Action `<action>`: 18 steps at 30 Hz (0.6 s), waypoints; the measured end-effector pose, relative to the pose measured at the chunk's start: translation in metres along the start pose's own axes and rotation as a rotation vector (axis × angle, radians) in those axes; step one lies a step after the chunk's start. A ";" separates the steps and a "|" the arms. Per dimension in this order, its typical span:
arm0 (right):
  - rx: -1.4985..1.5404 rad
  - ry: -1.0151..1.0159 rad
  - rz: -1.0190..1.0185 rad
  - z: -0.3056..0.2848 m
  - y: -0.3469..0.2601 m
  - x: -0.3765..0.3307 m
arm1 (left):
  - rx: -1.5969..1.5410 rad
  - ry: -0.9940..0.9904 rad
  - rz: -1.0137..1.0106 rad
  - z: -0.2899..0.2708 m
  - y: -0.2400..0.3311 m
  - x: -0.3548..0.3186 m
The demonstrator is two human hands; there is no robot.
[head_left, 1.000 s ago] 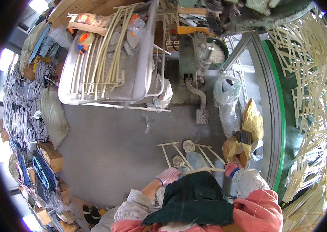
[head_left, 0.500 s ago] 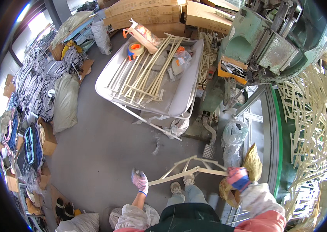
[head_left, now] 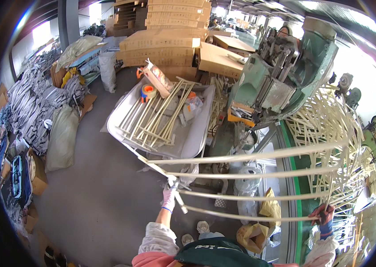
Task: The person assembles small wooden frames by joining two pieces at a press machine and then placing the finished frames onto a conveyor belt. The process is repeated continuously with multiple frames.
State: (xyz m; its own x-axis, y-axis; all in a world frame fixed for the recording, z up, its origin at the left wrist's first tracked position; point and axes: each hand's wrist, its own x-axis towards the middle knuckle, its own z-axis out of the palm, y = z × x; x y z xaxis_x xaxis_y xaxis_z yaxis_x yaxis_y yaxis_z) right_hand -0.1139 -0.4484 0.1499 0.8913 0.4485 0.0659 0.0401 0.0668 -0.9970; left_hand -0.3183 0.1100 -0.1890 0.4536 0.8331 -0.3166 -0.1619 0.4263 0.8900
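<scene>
A cream-coloured frame of several long parallel bars (head_left: pixel 254 174), joined by short crosspieces at the ends, spans between my hands above the floor. My left hand (head_left: pixel 168 196), in a white and pink striped glove, is closed around the crosspiece at its left end. Gripping the near right corner is my right hand (head_left: pixel 323 214), in a red and dark blue glove. Beyond the frame stands a white tub (head_left: pixel 183 150) with similar thin frames (head_left: pixel 152 118), a tape roll in a dispenser (head_left: pixel 148 92) and a long packet (head_left: pixel 157 80) in it.
A worn green press machine (head_left: pixel 259 82) rises at the back right. Beside it a heap of loose cream slats (head_left: pixel 310 122) lies past a green-edged bench. A yellow sack (head_left: pixel 253 238) stands near my feet. Grey cloth bundles (head_left: pixel 28 107) fill the left; cardboard boxes (head_left: pixel 156 55) are stacked behind.
The frame, seen folded edge-on before, is now spread flat and raised. My left hand has moved up, my right hand out to the right. The view has tilted up.
</scene>
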 end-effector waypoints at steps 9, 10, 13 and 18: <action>-1.793 -1.025 -0.100 -0.063 0.228 0.001 | 0.177 -0.147 0.306 0.054 0.220 -0.038; -1.599 -1.106 -0.040 -0.048 0.236 -0.001 | 0.196 -0.164 0.328 0.074 0.233 -0.047; -1.209 -1.298 0.219 0.031 0.231 -0.015 | 0.447 -0.427 0.556 0.141 0.232 -0.083; -0.613 -1.504 -0.079 0.087 0.090 0.021 | 1.296 -0.690 0.795 0.242 0.168 -0.120</action>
State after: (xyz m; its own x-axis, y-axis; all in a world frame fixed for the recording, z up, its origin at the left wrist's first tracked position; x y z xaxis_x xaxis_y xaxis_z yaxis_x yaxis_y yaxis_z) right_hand -0.1315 -0.3553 0.0647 -0.3286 0.9040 -0.2734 0.5541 -0.0499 -0.8310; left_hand -0.1881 -0.0038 0.0784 0.9520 0.2331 0.1982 0.0983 -0.8464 0.5235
